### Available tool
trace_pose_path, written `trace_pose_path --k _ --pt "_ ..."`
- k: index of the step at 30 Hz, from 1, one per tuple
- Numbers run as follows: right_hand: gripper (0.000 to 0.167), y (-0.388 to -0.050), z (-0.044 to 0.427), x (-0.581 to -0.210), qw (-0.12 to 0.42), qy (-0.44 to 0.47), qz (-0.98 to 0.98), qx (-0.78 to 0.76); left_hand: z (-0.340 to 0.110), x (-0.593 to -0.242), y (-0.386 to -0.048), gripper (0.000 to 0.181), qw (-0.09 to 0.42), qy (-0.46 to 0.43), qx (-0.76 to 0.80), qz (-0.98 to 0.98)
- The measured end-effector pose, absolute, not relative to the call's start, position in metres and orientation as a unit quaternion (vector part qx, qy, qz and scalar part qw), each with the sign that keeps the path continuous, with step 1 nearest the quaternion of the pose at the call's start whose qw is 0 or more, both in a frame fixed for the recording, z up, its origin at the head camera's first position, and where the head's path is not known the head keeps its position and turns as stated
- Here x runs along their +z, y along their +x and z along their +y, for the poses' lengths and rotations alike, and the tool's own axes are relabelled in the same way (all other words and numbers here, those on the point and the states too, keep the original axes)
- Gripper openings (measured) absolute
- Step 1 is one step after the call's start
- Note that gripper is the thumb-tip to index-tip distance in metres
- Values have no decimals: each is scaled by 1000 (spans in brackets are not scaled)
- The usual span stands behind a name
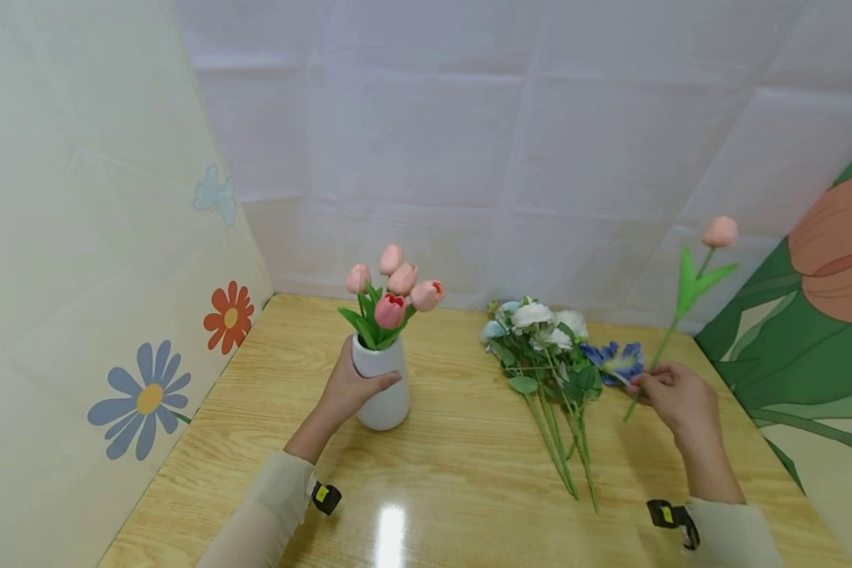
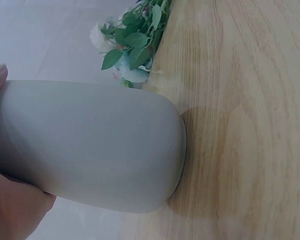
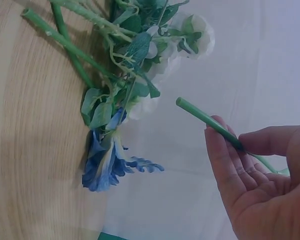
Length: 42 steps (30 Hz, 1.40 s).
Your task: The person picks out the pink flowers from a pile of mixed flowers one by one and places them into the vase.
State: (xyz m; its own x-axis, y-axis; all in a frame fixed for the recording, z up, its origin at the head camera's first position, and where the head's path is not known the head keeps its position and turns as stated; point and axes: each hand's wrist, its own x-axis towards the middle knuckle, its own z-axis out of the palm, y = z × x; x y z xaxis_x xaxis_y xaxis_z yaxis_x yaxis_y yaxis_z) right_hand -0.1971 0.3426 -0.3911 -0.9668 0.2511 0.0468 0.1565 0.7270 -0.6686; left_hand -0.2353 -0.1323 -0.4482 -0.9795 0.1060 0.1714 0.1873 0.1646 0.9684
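Observation:
On the left half of the table stands a white vase [image 1: 382, 394] with several pink tulips [image 1: 402, 279] in it. My left hand [image 1: 351, 379] grips its upper part, thumb across the front. In the left wrist view the vase [image 2: 90, 145] looks upright, its base at the table top. At the right, my right hand [image 1: 681, 398] pinches the stem of a single pink tulip [image 1: 720, 232] between thumb and fingers, head up. The right wrist view shows the cut end of that green stem [image 3: 200, 114] sticking out past the fingertips, above the table.
A bunch of white roses [image 1: 532, 315] with green leaves lies right of centre, stems towards me. Beside it is a blue flower [image 1: 618, 361], close to my right hand. A white cloth [image 1: 412, 142] hangs behind the wooden table [image 1: 454, 473], and printed panels stand at both sides.

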Motion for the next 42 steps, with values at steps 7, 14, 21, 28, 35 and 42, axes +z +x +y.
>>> trace_pose_path --k 7,14,21,28,35,42 --pt "38 -196 333 -386 70 -110 -922 365 -132 -449 -235 94 29 -94 -639 -763" --pt "37 -194 322 -381 78 -96 -916 382 -133 -450 -235 92 25 -95 -640 -762" --pt "36 -195 311 -381 79 -86 -914 388 -132 -448 -233 93 22 -93 -642 -761" --pt "33 -196 299 -375 89 -70 -913 392 -131 -446 -234 94 29 -87 -635 -767" --pt "37 -193 287 -367 97 -50 -914 392 -132 -446 -235 94 31 -97 -637 -764" --pt "32 -192 270 -359 111 -36 -908 403 -132 -447 -235 92 32 -97 -638 -764"
